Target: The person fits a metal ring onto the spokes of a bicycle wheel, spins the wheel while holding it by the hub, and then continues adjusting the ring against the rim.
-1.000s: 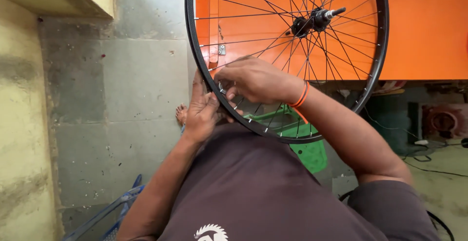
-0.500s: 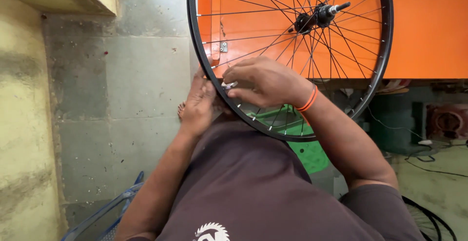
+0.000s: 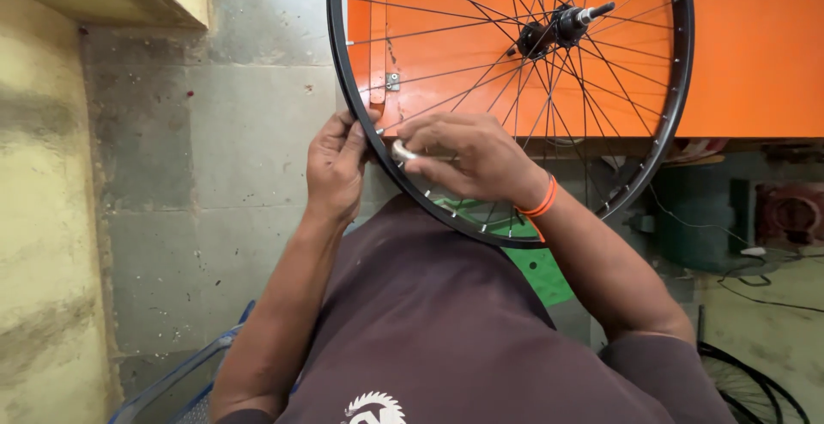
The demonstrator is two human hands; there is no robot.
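Note:
A black spoked bicycle wheel (image 3: 672,106) stands upright in front of me, its hub and axle (image 3: 558,27) at the upper right. My left hand (image 3: 335,166) grips the rim on its lower left, fingers curled over the outer edge. Inside the rim my right hand (image 3: 468,160), with an orange band at the wrist, pinches a small silver tool (image 3: 402,152) against the spoke ends. The tool is mostly hidden by my fingers.
An orange panel (image 3: 755,46) with a small metal latch stands behind the wheel. A grey concrete wall (image 3: 215,149) and a yellow wall lie at left. A green stand (image 3: 536,265) sits under the wheel, another wheel (image 3: 755,385) lies at lower right, a blue frame (image 3: 172,381) at lower left.
The view has tilted so the wheel sits slightly higher and to the right. Both hands stay at the same spot on the rim; my right hand's fingers have shifted around the silver tool.

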